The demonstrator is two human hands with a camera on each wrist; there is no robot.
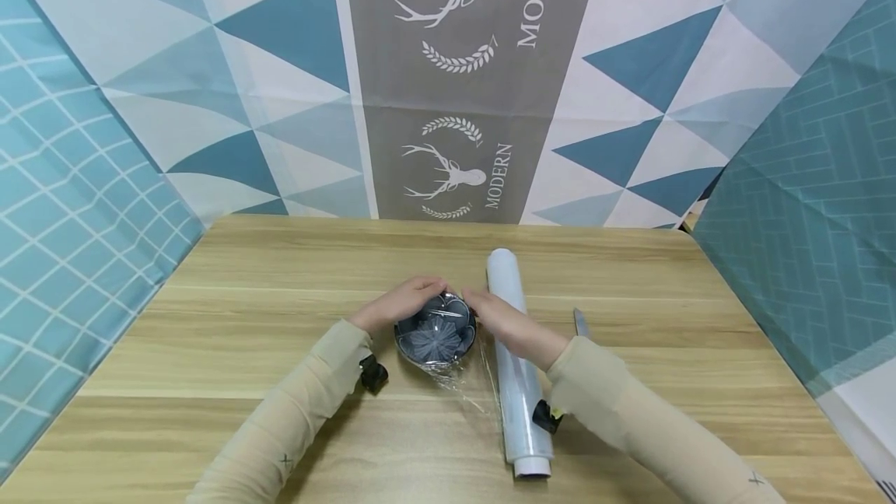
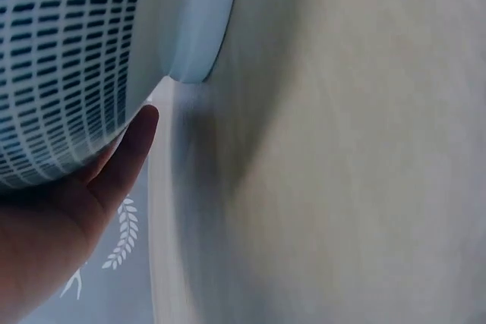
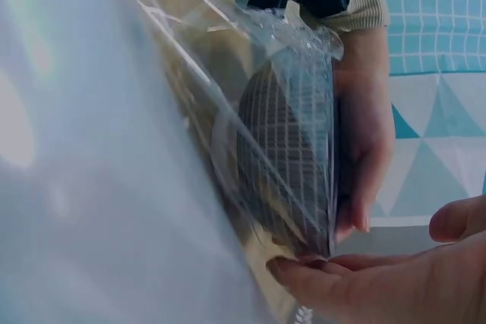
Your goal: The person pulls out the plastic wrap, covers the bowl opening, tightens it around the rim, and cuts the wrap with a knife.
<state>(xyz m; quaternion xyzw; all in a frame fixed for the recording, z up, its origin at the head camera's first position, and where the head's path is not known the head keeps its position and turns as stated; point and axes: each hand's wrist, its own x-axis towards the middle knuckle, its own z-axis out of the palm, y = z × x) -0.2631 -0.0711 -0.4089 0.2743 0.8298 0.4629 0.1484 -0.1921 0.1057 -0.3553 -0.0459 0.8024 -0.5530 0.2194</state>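
Note:
A bowl (image 1: 435, 333) with a dark flower-patterned inside sits on the wooden table, clear plastic film stretched over its mouth. In the left wrist view, the outer wall of the bowl (image 2: 64, 66) carries rows of dark blue dashes. My left hand (image 1: 399, 302) lies along the bowl's far left side, with one extended finger against the outer wall. My right hand (image 1: 514, 323) reaches over the film roll (image 1: 514, 364), its fingertips touching the film at the far right rim. Loose film (image 3: 205, 58) trails between bowl and roll.
Just right of the roll, a knife blade (image 1: 581, 323) shows partly behind my right forearm. Patterned cloth (image 1: 455, 84) hangs behind the wooden table (image 1: 280, 278), and blue cloths (image 1: 70, 201) stand at both sides.

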